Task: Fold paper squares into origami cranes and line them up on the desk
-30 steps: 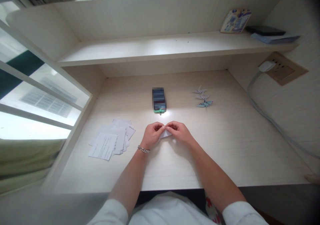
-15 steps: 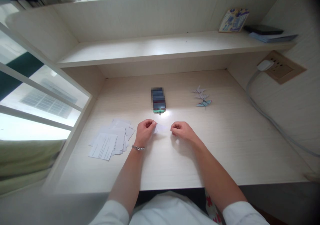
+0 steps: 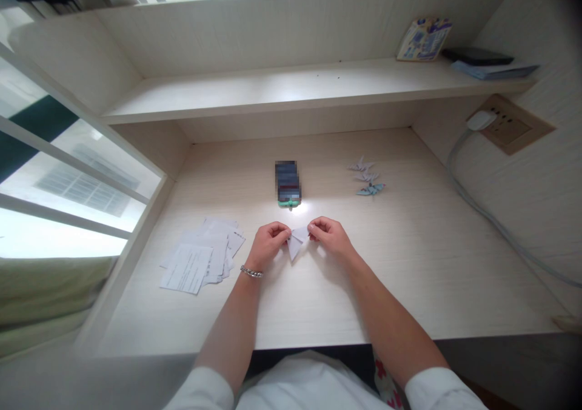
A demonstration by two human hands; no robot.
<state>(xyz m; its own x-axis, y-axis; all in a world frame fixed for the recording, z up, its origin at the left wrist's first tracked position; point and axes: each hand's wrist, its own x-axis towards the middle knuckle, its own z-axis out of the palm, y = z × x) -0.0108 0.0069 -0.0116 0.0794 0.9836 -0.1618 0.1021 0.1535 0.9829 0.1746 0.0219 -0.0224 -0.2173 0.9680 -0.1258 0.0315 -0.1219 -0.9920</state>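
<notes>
Folded white paper [image 3: 295,248] sits between both hands, near the phone [image 3: 288,182] at its 12. Left hand [image 3: 267,242] pinches its 9 o'clock corner; right hand [image 3: 333,238] looks to have the 3 o'clock tip, fingertips only. Risks: uneven pull could tear it or skew creases; shallow right pinch could slip. Loose printed slips [image 3: 188,264] at 9 could scatter if the left forearm brushes them. Only likely container: printed packet [image 3: 424,39] at 1, contents not visible.
</notes>
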